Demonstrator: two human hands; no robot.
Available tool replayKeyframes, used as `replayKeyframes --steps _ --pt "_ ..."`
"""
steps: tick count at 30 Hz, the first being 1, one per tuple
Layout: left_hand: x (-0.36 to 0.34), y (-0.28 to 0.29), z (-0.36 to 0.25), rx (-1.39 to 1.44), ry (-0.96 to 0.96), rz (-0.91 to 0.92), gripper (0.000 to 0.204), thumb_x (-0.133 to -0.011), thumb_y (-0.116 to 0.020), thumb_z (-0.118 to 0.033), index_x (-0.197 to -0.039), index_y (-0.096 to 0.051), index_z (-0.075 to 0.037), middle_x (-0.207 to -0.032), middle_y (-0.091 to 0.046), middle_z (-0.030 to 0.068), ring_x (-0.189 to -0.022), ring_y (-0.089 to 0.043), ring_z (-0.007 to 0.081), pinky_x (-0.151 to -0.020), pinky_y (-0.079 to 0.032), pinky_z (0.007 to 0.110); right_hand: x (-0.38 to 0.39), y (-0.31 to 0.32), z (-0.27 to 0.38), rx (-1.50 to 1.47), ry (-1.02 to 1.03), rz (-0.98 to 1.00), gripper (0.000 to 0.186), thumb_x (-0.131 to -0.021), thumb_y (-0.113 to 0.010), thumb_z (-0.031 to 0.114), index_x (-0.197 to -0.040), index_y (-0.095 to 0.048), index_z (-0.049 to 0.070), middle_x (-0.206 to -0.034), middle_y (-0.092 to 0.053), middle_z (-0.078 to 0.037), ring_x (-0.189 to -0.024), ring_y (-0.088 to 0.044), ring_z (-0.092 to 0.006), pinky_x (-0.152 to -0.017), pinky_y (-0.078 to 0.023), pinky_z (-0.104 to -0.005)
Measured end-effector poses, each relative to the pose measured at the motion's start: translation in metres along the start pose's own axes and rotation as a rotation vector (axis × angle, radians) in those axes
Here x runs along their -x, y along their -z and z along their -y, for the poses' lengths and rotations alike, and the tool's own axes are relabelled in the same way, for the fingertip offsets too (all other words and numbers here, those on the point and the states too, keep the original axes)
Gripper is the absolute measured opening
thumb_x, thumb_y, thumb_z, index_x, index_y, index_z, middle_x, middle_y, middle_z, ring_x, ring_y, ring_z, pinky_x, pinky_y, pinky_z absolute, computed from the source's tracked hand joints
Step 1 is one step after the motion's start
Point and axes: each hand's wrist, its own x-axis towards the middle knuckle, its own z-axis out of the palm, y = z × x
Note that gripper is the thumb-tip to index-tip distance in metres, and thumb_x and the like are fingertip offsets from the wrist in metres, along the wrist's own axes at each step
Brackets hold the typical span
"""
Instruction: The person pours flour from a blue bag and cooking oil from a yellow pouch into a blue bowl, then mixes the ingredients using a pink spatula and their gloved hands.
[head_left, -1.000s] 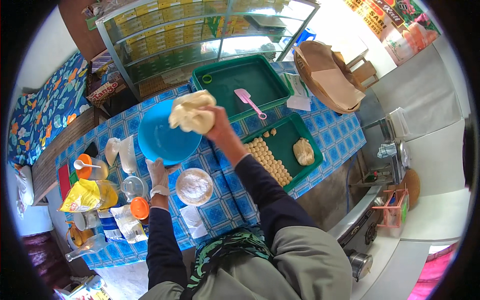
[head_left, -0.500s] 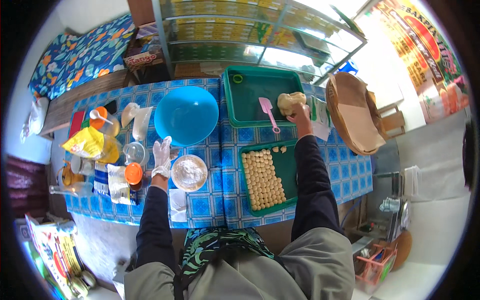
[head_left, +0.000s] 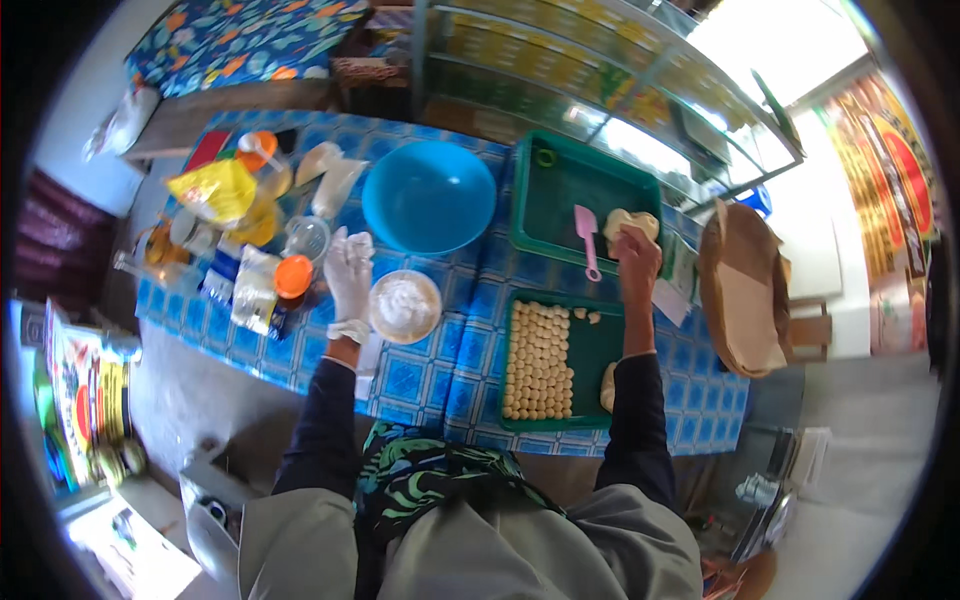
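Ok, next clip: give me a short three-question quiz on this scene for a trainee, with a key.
1. Which hand is gloved?
2. True or false: the spatula and the green ring share a tray.
3. The right hand is touching: A) the blue bowl; B) a dough lump; C) the basket.

Key: 1. The left hand. 2. True; both are in the far tray. 3. B.
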Motion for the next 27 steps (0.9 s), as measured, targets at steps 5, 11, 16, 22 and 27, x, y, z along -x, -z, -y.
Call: replayKeyframes --steps 5,11,16,22,27 --pt "0.076 -0.001 -0.059 0.113 0.054 -0.085 0.037 -0.096 -0.057 -0.022 -0.119 -0.054 0.006 -0.097 -0.06 0.0066 -0.086 -0.059 0.012 -0.069 -0.051 0.025 0.049 -0.105 0.063 -0.536 -0.471 0.517 0.04 -0.085 -0.069 0.025 -0.114 -0.06 -0.001 -0.088 -0.065 -0.013 -0.065 -0.066 -0.0221 -0.05 -0.054 -0.031" --pt "0.147 0.055 -0.044 0.327 0.667 0.212 0.05 -0.095 -0.057 -0.033 -0.131 -0.045 0.0 -0.112 -0.056 0.0138 -0.098 -0.061 0.0218 -0.082 -0.053 0.03 0.051 -0.23 0.039 -0.806 -0.754 0.426 0.036 -0.08 -0.066 0.008 -0.108 -0.049 -0.007 -0.085 -0.064 -0.023 -0.054 -0.065 -0.0303 -0.042 -0.057 -0.0406" --pt "0.15 0.035 -0.024 1.106 1.294 0.321 0.073 -0.095 -0.056 -0.039 -0.147 -0.015 -0.009 -0.137 -0.035 0.0254 -0.109 -0.058 0.0344 -0.09 -0.053 0.04 0.035 -0.227 0.042 -0.927 -0.733 0.405 0.027 -0.079 -0.055 -0.004 -0.103 -0.046 -0.009 -0.079 -0.063 -0.024 -0.051 -0.064 -0.0346 -0.043 -0.057 -0.0422" --pt "0.132 0.008 -0.004 1.304 0.97 0.239 0.067 -0.096 -0.05 -0.044 -0.144 -0.018 -0.011 -0.14 -0.031 0.0232 -0.128 -0.04 0.0401 -0.098 -0.05 0.051 0.074 -0.113 0.099 -0.947 -0.428 0.424 0.029 -0.079 -0.054 0.001 -0.105 -0.047 -0.008 -0.074 -0.06 -0.02 -0.05 -0.06 -0.0303 -0.042 -0.048 -0.034" --pt "0.112 0.002 -0.006 1.428 1.073 0.305 0.052 -0.102 -0.038 -0.036 -0.144 -0.022 -0.012 -0.145 -0.027 0.0181 -0.13 -0.037 0.0407 -0.1 -0.047 0.055 0.144 -0.037 0.079 -0.925 -0.422 0.27 0.028 -0.078 -0.054 0.002 -0.105 -0.049 -0.005 -0.078 -0.061 -0.017 -0.05 -0.06 -0.028 -0.04 -0.047 -0.0322"
